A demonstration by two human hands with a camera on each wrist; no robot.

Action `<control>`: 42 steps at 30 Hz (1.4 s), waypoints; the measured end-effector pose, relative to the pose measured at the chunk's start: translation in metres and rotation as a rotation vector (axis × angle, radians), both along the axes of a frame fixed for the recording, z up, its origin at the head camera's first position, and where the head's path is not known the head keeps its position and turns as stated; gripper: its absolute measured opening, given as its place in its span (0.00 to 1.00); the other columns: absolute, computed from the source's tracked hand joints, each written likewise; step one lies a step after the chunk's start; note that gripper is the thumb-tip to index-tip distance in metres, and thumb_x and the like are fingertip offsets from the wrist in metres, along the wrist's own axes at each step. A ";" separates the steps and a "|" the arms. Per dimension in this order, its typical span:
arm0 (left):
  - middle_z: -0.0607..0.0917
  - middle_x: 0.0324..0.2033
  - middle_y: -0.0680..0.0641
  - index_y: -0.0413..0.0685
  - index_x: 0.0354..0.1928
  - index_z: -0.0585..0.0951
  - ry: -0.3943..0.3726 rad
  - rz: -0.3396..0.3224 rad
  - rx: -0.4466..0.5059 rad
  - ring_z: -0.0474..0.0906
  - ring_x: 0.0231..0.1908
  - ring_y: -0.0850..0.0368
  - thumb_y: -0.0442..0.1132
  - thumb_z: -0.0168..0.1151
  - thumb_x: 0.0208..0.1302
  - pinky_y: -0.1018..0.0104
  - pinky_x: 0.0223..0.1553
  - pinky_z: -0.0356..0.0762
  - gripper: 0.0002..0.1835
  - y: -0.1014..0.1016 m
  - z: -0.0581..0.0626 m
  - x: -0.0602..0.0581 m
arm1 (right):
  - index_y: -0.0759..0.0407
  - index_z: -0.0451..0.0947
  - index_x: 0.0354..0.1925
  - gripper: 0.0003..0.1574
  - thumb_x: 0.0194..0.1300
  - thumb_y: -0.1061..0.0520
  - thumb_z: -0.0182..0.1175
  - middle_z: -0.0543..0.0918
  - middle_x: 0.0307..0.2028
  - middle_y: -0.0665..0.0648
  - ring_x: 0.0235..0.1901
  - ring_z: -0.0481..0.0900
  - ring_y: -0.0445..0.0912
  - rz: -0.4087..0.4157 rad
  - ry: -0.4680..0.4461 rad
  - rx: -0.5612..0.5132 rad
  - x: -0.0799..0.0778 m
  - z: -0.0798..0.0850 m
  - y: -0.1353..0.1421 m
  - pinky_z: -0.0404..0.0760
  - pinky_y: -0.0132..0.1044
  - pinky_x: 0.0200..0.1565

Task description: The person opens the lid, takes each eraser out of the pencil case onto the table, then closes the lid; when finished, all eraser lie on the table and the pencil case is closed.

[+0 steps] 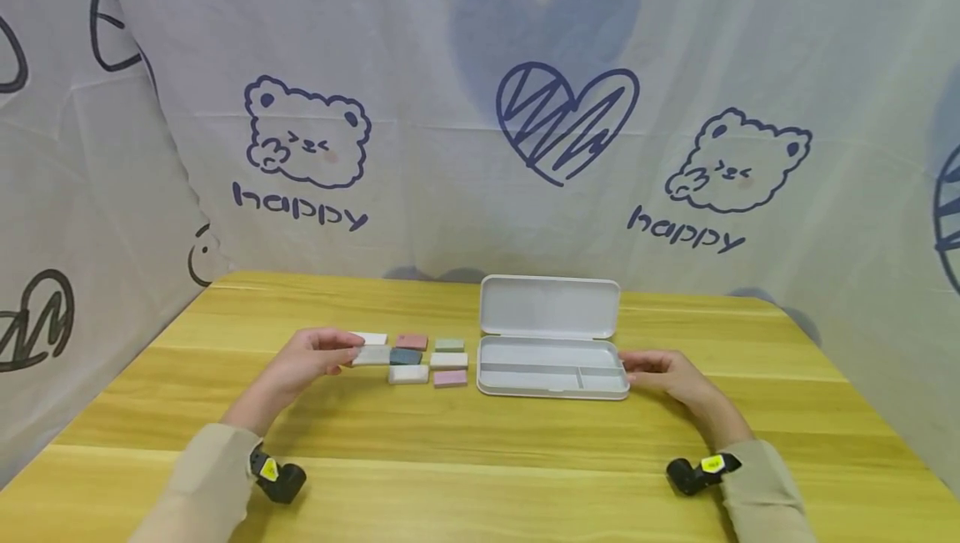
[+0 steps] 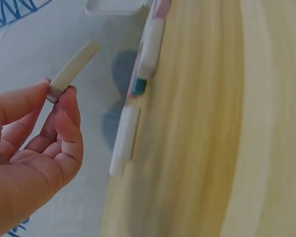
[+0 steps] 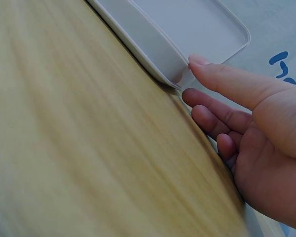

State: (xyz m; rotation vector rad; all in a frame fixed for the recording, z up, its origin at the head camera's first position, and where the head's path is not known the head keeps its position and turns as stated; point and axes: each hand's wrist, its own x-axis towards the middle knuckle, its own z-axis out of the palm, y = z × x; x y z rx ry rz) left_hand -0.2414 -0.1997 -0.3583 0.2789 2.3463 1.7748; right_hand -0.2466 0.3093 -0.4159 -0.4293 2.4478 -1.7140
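My left hand (image 1: 303, 359) pinches a slim whitish eraser (image 2: 69, 74) between thumb and fingertips. In the left wrist view the eraser is tilted and held apart from the table. In the head view it appears beside a dark blue-green eraser (image 1: 406, 356), over the left of a small group. My right hand (image 1: 667, 374) is at the right end of an open white pencil case (image 1: 547, 353). Its extended thumb (image 3: 222, 76) reaches the case's rim, with the other fingers loosely bent by the outer corner. The case's compartments look empty.
Near the case lie a reddish eraser (image 1: 412, 342), a green one (image 1: 449, 345), a purple one (image 1: 450, 379) and several white ones. The raised lid (image 1: 550, 306) stands at the back. A patterned cloth (image 1: 435, 193) hangs behind the wooden table (image 1: 465, 460).
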 end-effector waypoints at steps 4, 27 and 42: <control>0.79 0.34 0.47 0.26 0.45 0.75 -0.035 -0.013 0.004 0.73 0.32 0.58 0.30 0.56 0.59 0.65 0.34 0.72 0.14 -0.006 -0.005 -0.005 | 0.78 0.66 0.53 0.31 0.55 0.62 0.61 0.76 0.47 0.67 0.39 0.75 0.38 -0.007 -0.014 0.004 0.001 0.000 0.001 0.72 0.28 0.41; 0.80 0.33 0.46 0.25 0.46 0.73 -0.160 -0.085 -0.066 0.76 0.29 0.59 0.26 0.56 0.56 0.68 0.31 0.75 0.15 -0.019 -0.013 -0.012 | 0.79 0.66 0.52 0.30 0.56 0.62 0.61 0.73 0.48 0.72 0.39 0.74 0.39 -0.010 -0.010 0.009 -0.001 0.000 0.001 0.72 0.28 0.42; 0.81 0.36 0.42 0.22 0.49 0.70 -0.141 -0.108 -0.165 0.78 0.32 0.56 0.31 0.55 0.60 0.65 0.33 0.76 0.19 -0.024 -0.007 -0.008 | 0.79 0.67 0.52 0.29 0.56 0.62 0.61 0.76 0.46 0.69 0.38 0.75 0.39 -0.009 -0.001 0.004 0.000 0.001 0.001 0.73 0.29 0.41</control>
